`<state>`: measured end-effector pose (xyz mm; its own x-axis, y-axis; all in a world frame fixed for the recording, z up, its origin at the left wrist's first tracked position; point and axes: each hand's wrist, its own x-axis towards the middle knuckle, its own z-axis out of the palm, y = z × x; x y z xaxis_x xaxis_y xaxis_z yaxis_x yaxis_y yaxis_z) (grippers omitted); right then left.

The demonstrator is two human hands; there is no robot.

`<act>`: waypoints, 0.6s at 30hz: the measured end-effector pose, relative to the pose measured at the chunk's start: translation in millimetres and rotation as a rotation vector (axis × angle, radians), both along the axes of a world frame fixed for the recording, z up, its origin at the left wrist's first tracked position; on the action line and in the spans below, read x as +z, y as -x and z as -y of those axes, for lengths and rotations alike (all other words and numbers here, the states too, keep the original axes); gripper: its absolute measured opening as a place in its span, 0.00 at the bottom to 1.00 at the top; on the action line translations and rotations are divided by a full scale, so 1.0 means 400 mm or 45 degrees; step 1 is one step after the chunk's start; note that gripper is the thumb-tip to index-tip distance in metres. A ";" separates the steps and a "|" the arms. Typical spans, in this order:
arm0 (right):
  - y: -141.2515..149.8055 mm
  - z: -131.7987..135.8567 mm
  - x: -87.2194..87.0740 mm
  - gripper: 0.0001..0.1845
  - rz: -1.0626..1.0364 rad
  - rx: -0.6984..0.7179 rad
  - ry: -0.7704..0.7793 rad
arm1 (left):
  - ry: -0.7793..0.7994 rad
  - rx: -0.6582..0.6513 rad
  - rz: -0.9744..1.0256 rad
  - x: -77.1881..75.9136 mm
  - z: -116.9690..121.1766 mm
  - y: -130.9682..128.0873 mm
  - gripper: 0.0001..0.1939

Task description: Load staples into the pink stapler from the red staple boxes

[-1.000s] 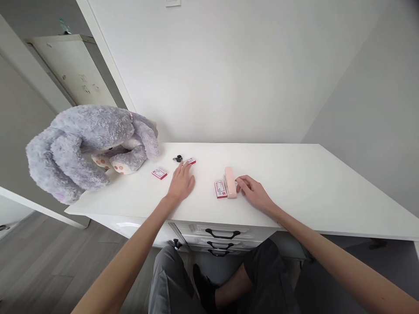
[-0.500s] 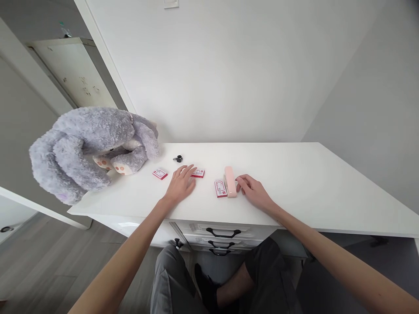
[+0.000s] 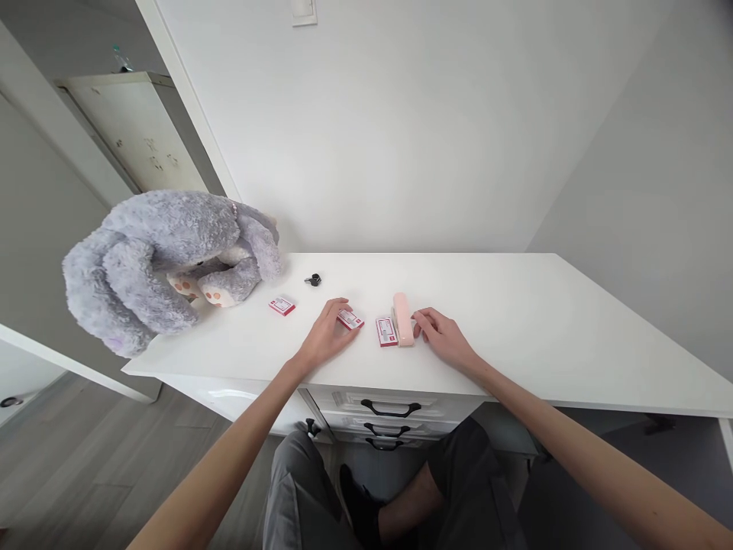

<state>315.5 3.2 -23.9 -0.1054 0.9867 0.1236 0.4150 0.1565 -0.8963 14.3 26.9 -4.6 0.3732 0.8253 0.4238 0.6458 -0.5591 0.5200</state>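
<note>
The left hand (image 3: 325, 336) has slid its held box (image 3: 351, 319) toward the table's front edge (image 3: 366, 382), nearer the pink stapler (image 3: 404, 322) and narrowly curled right hand (image 3: 447, 336).

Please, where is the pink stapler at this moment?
In the head view, the pink stapler is on the white countertop, between a red-and-white box close on its left and the right hand on its right.

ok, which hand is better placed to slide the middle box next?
Likely the left hand: its fingers and thumb are right at the middle box. The right hand is beside the pink stapler, with the stapler and another box in between.
</note>
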 end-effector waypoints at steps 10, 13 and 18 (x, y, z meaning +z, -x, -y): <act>-0.001 -0.005 -0.001 0.25 -0.007 0.007 -0.027 | 0.263 -0.414 0.209 0.061 0.014 -0.107 0.42; -0.001 -0.006 -0.003 0.25 -0.014 0.008 -0.031 | 0.271 -0.496 0.138 0.054 0.003 -0.122 0.48; -0.003 -0.007 -0.003 0.25 -0.031 0.006 -0.028 | 0.161 -0.278 0.003 0.017 0.002 -0.103 0.52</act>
